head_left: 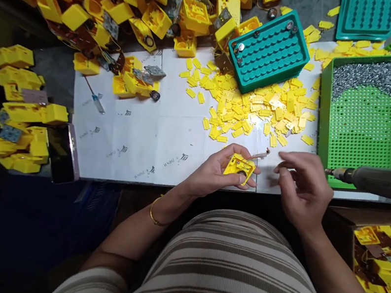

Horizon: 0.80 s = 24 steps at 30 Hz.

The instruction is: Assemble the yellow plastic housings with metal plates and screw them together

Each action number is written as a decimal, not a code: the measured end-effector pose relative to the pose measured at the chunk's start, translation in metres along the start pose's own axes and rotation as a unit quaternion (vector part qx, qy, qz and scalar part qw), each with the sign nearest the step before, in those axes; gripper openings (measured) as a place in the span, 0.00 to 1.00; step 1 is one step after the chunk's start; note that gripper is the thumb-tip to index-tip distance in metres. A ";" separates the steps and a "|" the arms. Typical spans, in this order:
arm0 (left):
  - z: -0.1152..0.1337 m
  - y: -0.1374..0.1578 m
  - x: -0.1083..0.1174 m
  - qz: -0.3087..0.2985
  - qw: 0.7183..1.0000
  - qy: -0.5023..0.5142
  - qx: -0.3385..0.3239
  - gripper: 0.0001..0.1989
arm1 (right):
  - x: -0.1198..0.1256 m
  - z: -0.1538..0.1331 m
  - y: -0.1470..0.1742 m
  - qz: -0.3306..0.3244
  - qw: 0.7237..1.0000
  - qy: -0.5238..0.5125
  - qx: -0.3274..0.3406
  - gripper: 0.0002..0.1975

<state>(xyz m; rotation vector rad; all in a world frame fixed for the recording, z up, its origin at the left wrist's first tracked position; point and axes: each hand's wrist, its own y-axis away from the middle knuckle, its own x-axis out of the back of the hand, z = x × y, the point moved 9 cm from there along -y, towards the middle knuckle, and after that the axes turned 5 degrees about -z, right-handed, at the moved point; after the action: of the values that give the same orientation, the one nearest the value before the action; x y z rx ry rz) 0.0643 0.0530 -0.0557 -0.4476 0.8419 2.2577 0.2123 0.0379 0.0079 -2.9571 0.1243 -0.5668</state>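
Note:
My left hand (215, 172) grips a small open yellow plastic housing (240, 166), its hollow side facing up. Inside the housing I see thin wires and a dark round part, partly covered by my thumb. A thin piece (260, 155) with a reddish-brown end sticks out past its far edge. Just to the right, apart from the housing, is my right hand (303, 187). Its thumb and a finger are drawn together while the index finger reaches forward; anything between the tips is too small to make out.
Small yellow plastic pieces (232, 107) lie scattered beyond my hands, beside a teal tray (274, 54). A green basket (365, 130) holds many screws. A powered screwdriver (380, 182) juts in from the right. At left are a screwdriver (97, 101), a phone (63, 152) and piled housings (21, 112).

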 end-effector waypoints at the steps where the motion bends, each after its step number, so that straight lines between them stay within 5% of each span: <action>1: 0.000 0.000 0.001 0.005 1.000 0.003 -0.001 0.21 | -0.002 0.011 -0.001 -0.002 0.999 -0.020 -0.038 0.18; 4: -0.001 0.002 0.000 0.006 1.000 0.009 0.009 0.22 | -0.025 0.029 -0.005 -0.107 0.988 -0.075 -0.084 0.25; 7: -0.004 0.004 -0.003 0.001 0.999 -0.003 0.037 0.23 | -0.033 0.028 -0.010 -0.160 0.986 -0.040 -0.037 0.15; 13: -0.005 0.005 0.004 0.061 0.995 -0.067 0.050 0.20 | -0.022 0.023 -0.013 -0.156 0.980 0.121 0.008 0.12; 20: -0.002 0.001 0.006 0.056 0.980 -0.180 0.060 0.14 | -0.022 0.031 -0.008 -0.173 0.980 0.000 -0.097 0.12; 24: -0.007 0.000 0.006 0.028 0.975 -0.197 0.096 0.14 | -0.016 0.026 -0.012 -0.144 0.987 0.045 -0.055 0.10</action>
<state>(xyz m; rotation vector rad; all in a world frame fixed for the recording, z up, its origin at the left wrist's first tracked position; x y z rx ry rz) 0.0602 0.0514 -0.0639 0.1143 0.8557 2.1846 0.2078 0.0539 -0.0206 -3.0779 -0.2769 -0.7528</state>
